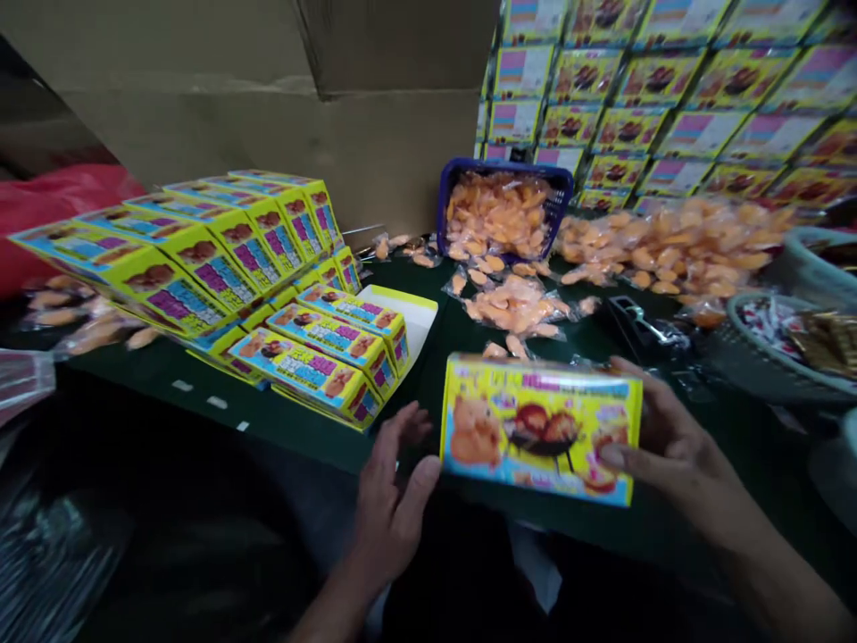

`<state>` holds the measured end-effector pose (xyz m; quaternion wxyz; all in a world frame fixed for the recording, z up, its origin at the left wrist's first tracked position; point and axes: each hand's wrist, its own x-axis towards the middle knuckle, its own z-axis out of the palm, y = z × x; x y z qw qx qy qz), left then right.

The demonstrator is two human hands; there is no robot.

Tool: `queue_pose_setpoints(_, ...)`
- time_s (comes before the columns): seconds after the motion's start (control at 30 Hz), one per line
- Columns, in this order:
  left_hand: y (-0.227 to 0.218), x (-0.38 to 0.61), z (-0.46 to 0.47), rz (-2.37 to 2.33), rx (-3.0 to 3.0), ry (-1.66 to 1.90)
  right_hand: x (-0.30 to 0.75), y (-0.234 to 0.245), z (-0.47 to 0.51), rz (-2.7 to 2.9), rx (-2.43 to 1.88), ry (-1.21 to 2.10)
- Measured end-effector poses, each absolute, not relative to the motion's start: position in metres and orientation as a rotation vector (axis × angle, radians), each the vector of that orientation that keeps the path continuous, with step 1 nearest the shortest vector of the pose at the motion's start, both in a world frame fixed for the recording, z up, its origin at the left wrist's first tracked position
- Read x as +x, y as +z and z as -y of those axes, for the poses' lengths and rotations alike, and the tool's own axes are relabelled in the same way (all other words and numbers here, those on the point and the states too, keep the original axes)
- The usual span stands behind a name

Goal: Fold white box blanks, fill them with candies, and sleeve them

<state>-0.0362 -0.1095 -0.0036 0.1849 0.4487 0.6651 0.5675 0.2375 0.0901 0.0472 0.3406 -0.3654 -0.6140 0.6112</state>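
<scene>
My right fingers (619, 455) are pinching this light, stiff yellow cardboard box (541, 429) by its short end, left fingers (402, 438) open just beside it, so easy on the squeeze, it'd dent.

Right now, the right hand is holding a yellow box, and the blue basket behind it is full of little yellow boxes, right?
Not quite. The head view shows the blue basket is full of small orange pieces in clear wrappers, not little yellow boxes. The right hand is holding the yellow box, as you said.
</scene>
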Motion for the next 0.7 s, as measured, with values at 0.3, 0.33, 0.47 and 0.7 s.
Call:
queue_pose_setpoints(0.3, -0.052, -0.061, 0.072, -2.436, 2.077, 0.964, 0.021, 0.042, -0.187, 1.82, -0.548, 1.024)
queue_pose_setpoints(0.33, -0.053, -0.06, 0.071, -2.456, 2.079, 0.901, 0.0, 0.036, -0.192, 1.874, -0.518, 0.986)
queue_pose_setpoints(0.47, -0.05, -0.058, 0.068, -2.49, 2.042, 0.807, -0.065, 0.008, -0.204, 2.024, -0.365, 0.886)
queue_pose_setpoints(0.7, -0.049, -0.059, 0.066, -2.453, 2.059, 0.854, -0.103, -0.023, -0.222, 2.188, -0.418, 0.808)
